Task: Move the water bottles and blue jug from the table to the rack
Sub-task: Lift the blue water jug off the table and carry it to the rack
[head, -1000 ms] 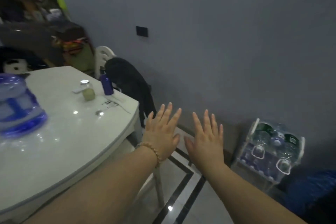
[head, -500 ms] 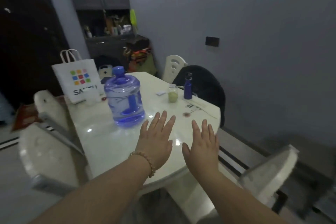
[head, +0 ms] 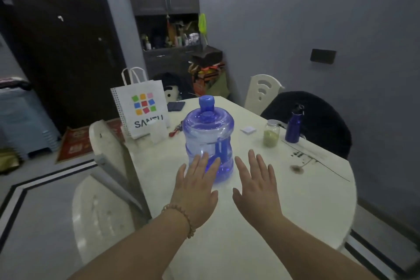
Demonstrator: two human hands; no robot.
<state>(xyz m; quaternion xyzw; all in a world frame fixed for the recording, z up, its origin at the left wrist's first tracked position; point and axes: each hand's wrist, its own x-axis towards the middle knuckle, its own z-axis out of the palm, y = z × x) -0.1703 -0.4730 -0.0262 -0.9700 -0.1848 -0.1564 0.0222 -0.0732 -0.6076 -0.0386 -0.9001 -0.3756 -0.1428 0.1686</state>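
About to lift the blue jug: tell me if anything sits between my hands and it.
Nothing visible does. The open left hand and right hand hover right before the blue jug, over the table. The rack is out of view.

Translucent blue was noted on jug (head: 208, 141); white on table (head: 295, 200); white with multicoloured squares printed on bag (head: 141, 111); dark blue on flask (head: 294, 126).
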